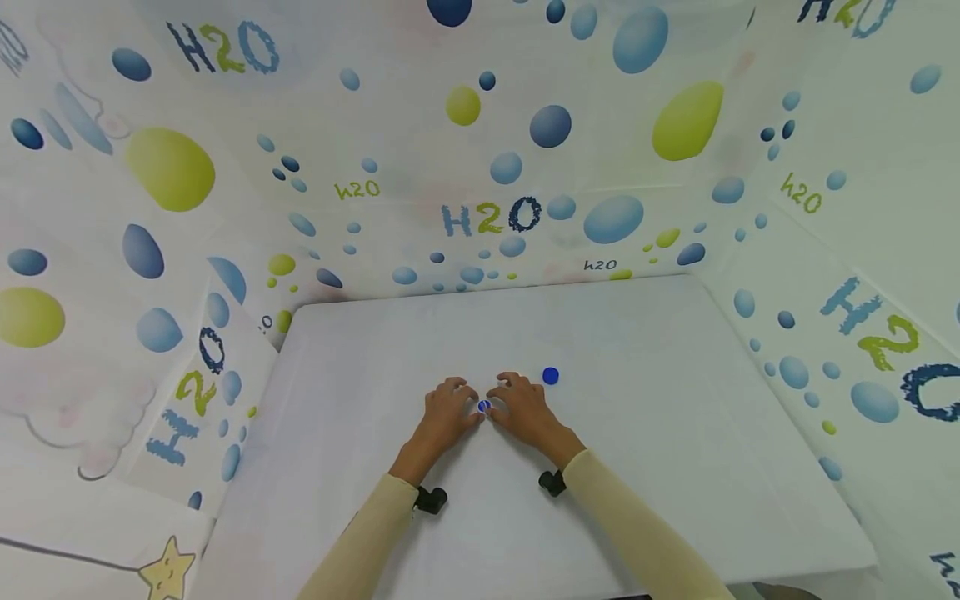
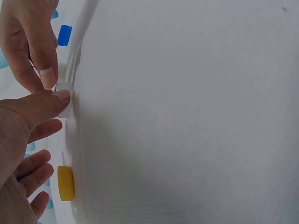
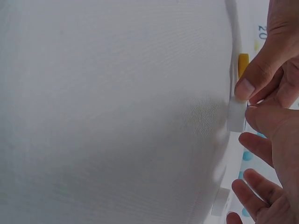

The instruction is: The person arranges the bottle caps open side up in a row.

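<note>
Backdrop (image 1: pixel 405 125): white sheeting printed with blue and green drops and H2O lettering, behind and on both sides of a white tabletop (image 1: pixel 675 467). Yellow star figure (image 1: pixel 169 570) printed low on the left side.

Work piece: one small white piece (image 3: pixel 236 115), near the middle of the tabletop, between left hand (image 1: pixel 450 414) and right hand (image 1: pixel 527 410). Upper face reads blue and white from the head view; detail too small to resolve.

Fingers: both hands pinch this piece, thumbs on its near side and index fingers bent in close; remaining fingers loosely bent, clear of it.

Other pieces: blue disc (image 1: pixel 551 375) just beyond the right hand, toward the tabletop's far right corner. Yellow piece (image 2: pixel 66 183) in both wrist views, on the left-hand side of the work piece. Second white piece (image 3: pixel 220 201) low in the right wrist view; cannot tell whether it is the blue disc seen edge-on.

Forearms: pale yellow sleeves (image 1: pixel 637 521), entering over the near edge; small black device (image 1: pixel 431 500) at each wrist.
</note>
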Tool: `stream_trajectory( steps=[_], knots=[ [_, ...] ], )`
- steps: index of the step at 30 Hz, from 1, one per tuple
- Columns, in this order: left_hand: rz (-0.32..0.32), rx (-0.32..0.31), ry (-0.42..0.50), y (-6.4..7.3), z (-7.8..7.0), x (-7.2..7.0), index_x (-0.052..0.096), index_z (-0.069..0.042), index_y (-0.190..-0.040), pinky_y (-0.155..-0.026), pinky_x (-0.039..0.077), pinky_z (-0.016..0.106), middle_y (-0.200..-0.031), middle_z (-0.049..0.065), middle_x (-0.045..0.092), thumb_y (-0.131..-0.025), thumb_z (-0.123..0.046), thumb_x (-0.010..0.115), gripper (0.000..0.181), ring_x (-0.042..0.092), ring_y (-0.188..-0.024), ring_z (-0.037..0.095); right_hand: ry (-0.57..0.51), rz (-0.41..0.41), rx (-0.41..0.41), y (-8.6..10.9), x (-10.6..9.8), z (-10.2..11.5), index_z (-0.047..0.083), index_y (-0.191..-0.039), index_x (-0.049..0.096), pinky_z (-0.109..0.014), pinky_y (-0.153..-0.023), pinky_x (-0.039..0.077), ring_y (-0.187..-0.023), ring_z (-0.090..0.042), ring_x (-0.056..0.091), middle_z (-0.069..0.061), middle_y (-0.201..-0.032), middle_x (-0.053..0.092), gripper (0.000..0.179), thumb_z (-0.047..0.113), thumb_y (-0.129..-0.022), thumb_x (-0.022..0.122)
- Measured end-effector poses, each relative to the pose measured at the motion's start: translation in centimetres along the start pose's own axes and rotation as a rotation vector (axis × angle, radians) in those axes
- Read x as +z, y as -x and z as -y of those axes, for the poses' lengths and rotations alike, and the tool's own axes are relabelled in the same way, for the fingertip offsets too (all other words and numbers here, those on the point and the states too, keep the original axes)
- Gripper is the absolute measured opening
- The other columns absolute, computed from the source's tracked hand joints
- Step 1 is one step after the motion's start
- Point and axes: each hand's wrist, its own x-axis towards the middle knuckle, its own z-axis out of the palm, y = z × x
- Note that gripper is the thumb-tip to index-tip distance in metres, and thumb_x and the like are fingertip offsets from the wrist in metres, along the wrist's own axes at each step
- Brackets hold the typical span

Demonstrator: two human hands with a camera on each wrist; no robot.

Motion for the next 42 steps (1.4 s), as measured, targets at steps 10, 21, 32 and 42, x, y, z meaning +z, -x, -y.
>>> stream_trajectory(
  steps=[10, 21, 32, 42],
  knots=[
    [0.016, -0.008, 0.005, -0.08, 0.18, 0.27, 0.070, -0.011, -0.114, -0.103, 0.043, 0.063, -0.140, 0.022, 0.058, -0.093, -0.028, 0.083, 0.030, 0.056, -0.130, 0.043, 0.011, 0.016, -0.008, 0.19, 0.10, 0.26, 0.019, -0.131, 0.074, -0.053, -0.100, 0.044, -0.139, -0.033, 0.052, -0.011, -0.154, 0.053, 0.035, 0.037, -0.101, 0.072],
    [0.005, 0.008, 0.036, 0.05, 0.18, 0.22, 0.071, -0.011, -0.113, -0.104, 0.042, 0.063, -0.140, 0.022, 0.058, -0.094, -0.027, 0.082, 0.027, 0.055, -0.130, 0.043, 0.004, 0.001, -0.012, 0.32, -0.07, 0.67, 0.019, -0.128, 0.076, -0.055, -0.100, 0.043, -0.139, -0.034, 0.052, -0.012, -0.153, 0.053, 0.032, 0.034, -0.100, 0.075],
    [0.008, 0.003, 0.038, 0.18, -0.08, 0.10, 0.072, -0.011, -0.114, -0.104, 0.043, 0.063, -0.140, 0.022, 0.059, -0.094, -0.027, 0.082, 0.027, 0.055, -0.131, 0.043, 0.002, 0.015, -0.007, 0.09, 0.02, 0.55, 0.019, -0.128, 0.075, -0.053, -0.102, 0.044, -0.141, -0.034, 0.051, -0.011, -0.155, 0.052, 0.032, 0.034, -0.100, 0.074],
    [0.005, 0.000, 0.053, 0.24, -0.21, -0.29, 0.072, -0.009, -0.114, -0.106, 0.042, 0.064, -0.141, 0.022, 0.058, -0.097, -0.027, 0.079, 0.026, 0.055, -0.132, 0.043, -0.010, 0.026, -0.034, -0.10, -0.30, 0.49, 0.017, -0.130, 0.071, -0.054, -0.104, 0.043, -0.142, -0.033, 0.049, -0.012, -0.160, 0.045, 0.032, 0.033, -0.102, 0.071]
  ],
)
